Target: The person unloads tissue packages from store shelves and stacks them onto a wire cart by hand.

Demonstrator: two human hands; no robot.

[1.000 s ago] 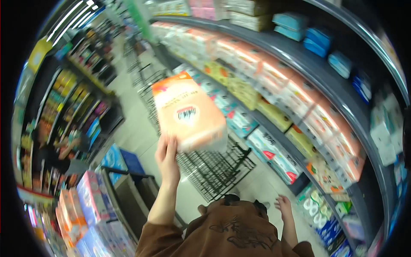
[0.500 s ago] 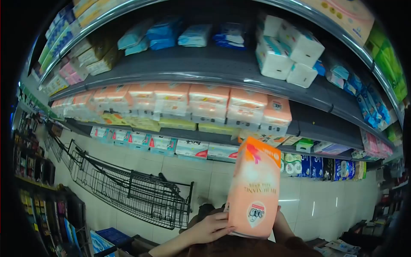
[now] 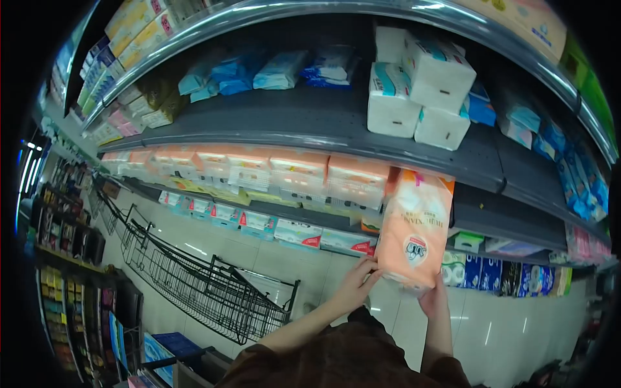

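Now the peach-orange pack [image 3: 414, 239] is sitting farther from my body than half a second ago, its far end lining up beside the row of peach packs [image 3: 297, 171] at the shelf [image 3: 495, 220]; can't tell if touching. My left hand [image 3: 356, 284] is pinching the near left corner, fingers close together. My right hand [image 3: 436, 302] is holding the near right corner, fingers partly hidden, spread unclear. Cart [image 3: 207, 291] is still standing left.
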